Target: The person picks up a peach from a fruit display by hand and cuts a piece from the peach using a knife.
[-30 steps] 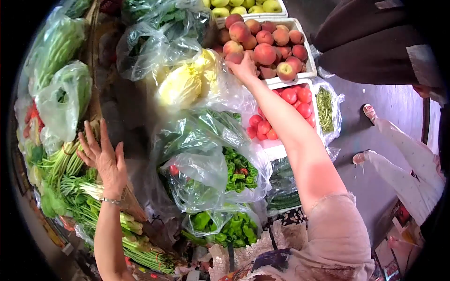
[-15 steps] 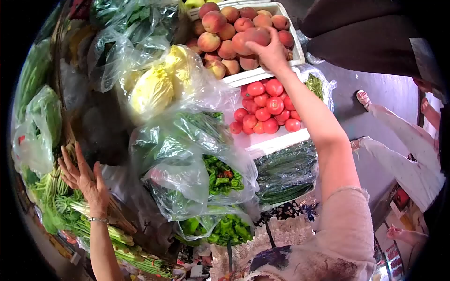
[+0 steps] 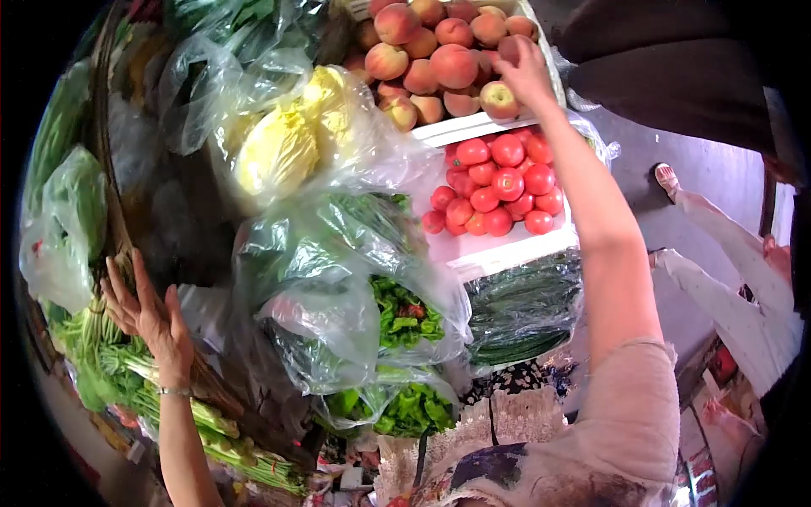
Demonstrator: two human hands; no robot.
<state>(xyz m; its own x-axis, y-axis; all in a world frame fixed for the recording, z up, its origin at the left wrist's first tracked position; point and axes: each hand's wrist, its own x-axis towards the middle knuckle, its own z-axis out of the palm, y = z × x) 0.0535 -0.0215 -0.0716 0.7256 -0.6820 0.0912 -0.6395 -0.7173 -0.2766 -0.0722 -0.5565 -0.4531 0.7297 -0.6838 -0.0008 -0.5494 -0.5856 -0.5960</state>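
Observation:
My right hand point(image 3: 530, 78) reaches into the white foam box of peaches point(image 3: 448, 131), its fingers curled round a peach point(image 3: 509, 49) at the right side. Just below the fingers lies a yellowish peach point(image 3: 499, 100), and a redder peach point(image 3: 454, 66) rests to the left. My left hand point(image 3: 156, 325), fingers spread, holds nothing; it lies against a brown wooden edge point(image 3: 123, 228) beside bundled green vegetables point(image 3: 101, 355). Red tomatoes point(image 3: 507, 183) sit in a white tray under my right forearm.
Napa cabbage point(image 3: 279, 152) in clear plastic and bagged leafy greens point(image 3: 405, 313) fill the middle. Wrapped dark green vegetables point(image 3: 524, 317) lie nearer me. A person in dark clothing point(image 3: 667, 68) stands at the right, with another person's legs point(image 3: 735, 279) below.
My right hand has moved right across the peaches, from one peach to another near the box's right side. My left hand has barely moved. The view has shifted slightly.

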